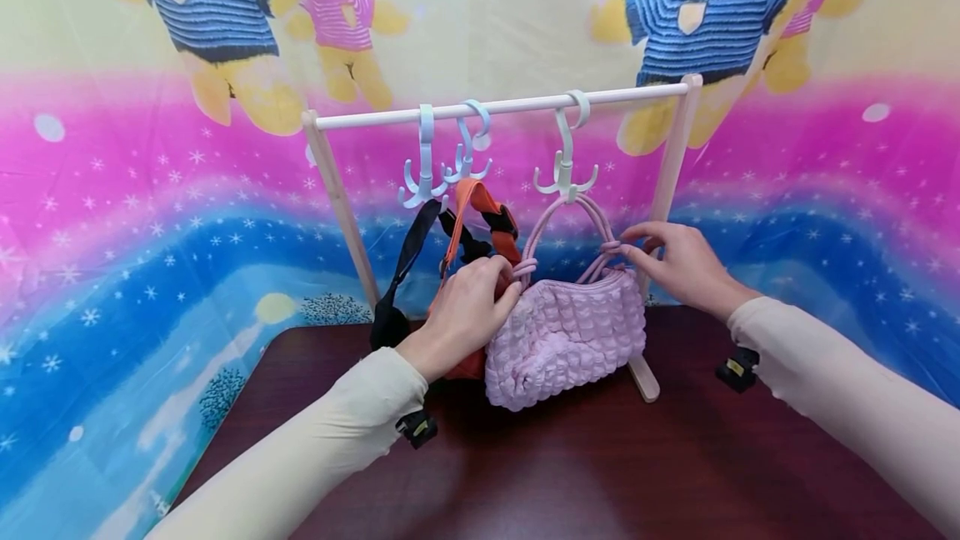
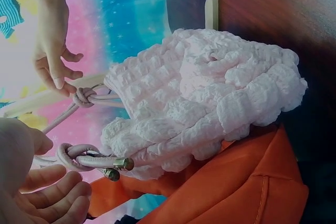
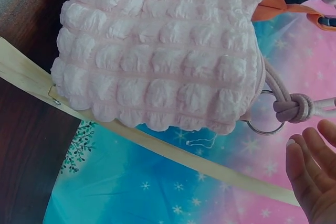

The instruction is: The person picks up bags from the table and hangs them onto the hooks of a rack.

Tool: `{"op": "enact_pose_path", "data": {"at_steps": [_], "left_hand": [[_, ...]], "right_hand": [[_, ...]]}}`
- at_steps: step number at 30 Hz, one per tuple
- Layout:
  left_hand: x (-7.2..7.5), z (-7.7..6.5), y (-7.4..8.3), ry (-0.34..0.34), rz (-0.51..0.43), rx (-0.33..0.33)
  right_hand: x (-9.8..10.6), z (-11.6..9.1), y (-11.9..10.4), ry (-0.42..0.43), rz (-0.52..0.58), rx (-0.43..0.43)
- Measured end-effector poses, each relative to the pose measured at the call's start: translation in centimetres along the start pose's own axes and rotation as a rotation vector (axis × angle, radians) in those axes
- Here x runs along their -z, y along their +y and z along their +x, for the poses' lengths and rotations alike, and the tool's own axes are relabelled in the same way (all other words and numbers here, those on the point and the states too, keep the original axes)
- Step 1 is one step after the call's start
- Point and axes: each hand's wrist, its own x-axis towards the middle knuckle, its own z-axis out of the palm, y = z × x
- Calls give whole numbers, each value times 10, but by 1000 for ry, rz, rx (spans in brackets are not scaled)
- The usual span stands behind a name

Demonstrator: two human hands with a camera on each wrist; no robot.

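Note:
A puffy pink handbag (image 1: 566,340) hangs by its knotted cord handles (image 1: 534,227) from a pale multi-prong hook (image 1: 566,165) on the rack. My left hand (image 1: 468,302) is at the left handle knot (image 2: 76,157). In the left wrist view its fingers are loosely bent beside the cord, not closed round it. My right hand (image 1: 686,265) is by the right knot (image 3: 294,107), fingers extended and slightly spread. The right wrist view shows a small gap between those fingers and the knot. Behind the left hand hangs an orange bag (image 2: 241,182), partly hidden.
The wooden rack (image 1: 502,107) stands on a dark table (image 1: 540,473). Two bluish hooks (image 1: 425,165) hang left of the pink bag's hook. A black strap (image 1: 408,261) and an orange strap (image 1: 472,190) hang there. A printed cloth (image 1: 187,190) forms the backdrop.

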Motion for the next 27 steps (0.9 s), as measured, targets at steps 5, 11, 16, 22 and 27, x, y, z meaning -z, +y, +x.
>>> {"op": "enact_pose_path", "data": {"at_steps": [5,11,16,22,27], "left_hand": [[1,-3,1,7,4,-10],[1,-6,2,8,-8,-33],[2,-7,3,5,-32,-39],[2,-9,5,-7,-26,-43],[2,-13,7,-12,-27,-45]], "right_hand": [[2,-4,-4,13,-1,2],[1,-13,-10,1,-12,36],[-1,-18,-14,-8,-13,66],[-2,-19,-18,-15,-13,79],[-3,-21,-22,-27,-5,88]]}}
